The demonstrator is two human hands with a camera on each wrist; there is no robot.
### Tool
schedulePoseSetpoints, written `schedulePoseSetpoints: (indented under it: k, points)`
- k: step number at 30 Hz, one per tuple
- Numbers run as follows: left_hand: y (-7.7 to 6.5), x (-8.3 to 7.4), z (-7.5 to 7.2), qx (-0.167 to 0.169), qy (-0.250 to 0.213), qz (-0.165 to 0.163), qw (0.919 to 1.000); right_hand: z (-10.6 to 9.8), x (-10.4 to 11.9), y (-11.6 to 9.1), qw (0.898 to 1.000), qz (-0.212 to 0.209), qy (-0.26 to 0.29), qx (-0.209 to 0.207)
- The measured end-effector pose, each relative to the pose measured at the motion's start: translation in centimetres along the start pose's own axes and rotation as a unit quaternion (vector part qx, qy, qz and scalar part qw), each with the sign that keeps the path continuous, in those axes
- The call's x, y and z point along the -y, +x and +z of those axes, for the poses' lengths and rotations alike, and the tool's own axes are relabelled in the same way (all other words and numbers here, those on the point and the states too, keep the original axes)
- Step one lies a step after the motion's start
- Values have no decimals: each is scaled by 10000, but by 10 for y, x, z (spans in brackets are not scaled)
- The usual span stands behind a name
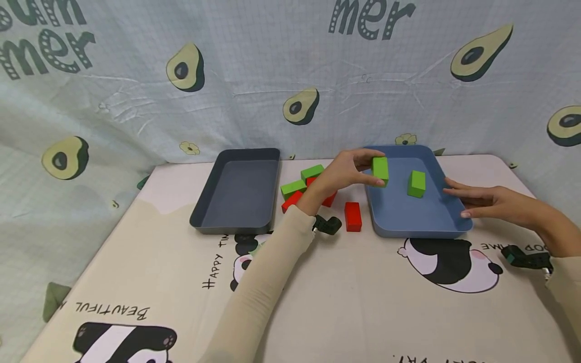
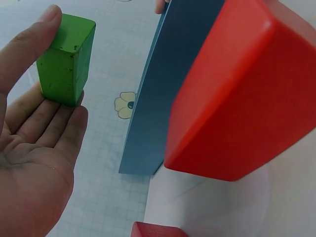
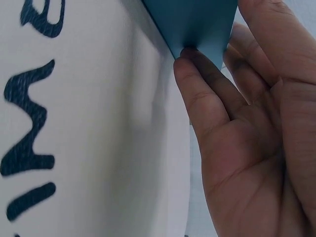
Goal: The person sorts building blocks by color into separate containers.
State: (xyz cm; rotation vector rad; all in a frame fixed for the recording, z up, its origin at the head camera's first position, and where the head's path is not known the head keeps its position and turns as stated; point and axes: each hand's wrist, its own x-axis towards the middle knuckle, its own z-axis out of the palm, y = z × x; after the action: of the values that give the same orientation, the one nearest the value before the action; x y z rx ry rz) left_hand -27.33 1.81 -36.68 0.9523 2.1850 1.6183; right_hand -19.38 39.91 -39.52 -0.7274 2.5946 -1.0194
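Note:
My left hand [image 1: 342, 174] pinches a green block [image 1: 380, 170] between thumb and fingers, above the left side of the blue tray [image 1: 390, 217]. In the left wrist view the same green block [image 2: 64, 59] sits between thumb and fingertips, raised over the tray wall. A second green block [image 1: 416, 183] rests inside the blue tray. At the tray's right side is my right hand [image 1: 499, 201], its fingers extended along the rim. The right wrist view has the fingertips [image 3: 190, 69] against the tray's outer wall.
A dark grey tray [image 1: 236, 229] stands to the left. Between the trays lie several loose blocks, among them a green block [image 1: 294, 188] and a red block [image 1: 292, 200], partly behind my left wrist. Another red block [image 1: 353, 217] lies close to the blue tray's left edge.

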Motion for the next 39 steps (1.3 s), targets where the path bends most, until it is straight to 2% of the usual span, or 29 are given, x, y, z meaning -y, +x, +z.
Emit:
schedulePoseSetpoints:
  k: [12, 16, 23, 32, 39]
  points:
    - [2, -2, 4, 67, -230, -26, 9997, 3, -2, -1, 9999, -42, 30, -155]
    - [1, -4, 6, 87, -283, -47, 9996, 2, -2, 0, 9999, -143, 47, -50]
    - [2, -7, 8, 77, -213, -65, 9997, 3, -5, 0, 9999, -2, -99, -44]
    - [4, -10, 11, 44, -118, -112, 9999, 4, -5, 0, 9999, -95, -36, -71]
    - [6, -12, 10, 20, -136, -151, 9998, 2, -4, 0, 9996, 103, -238, -72]
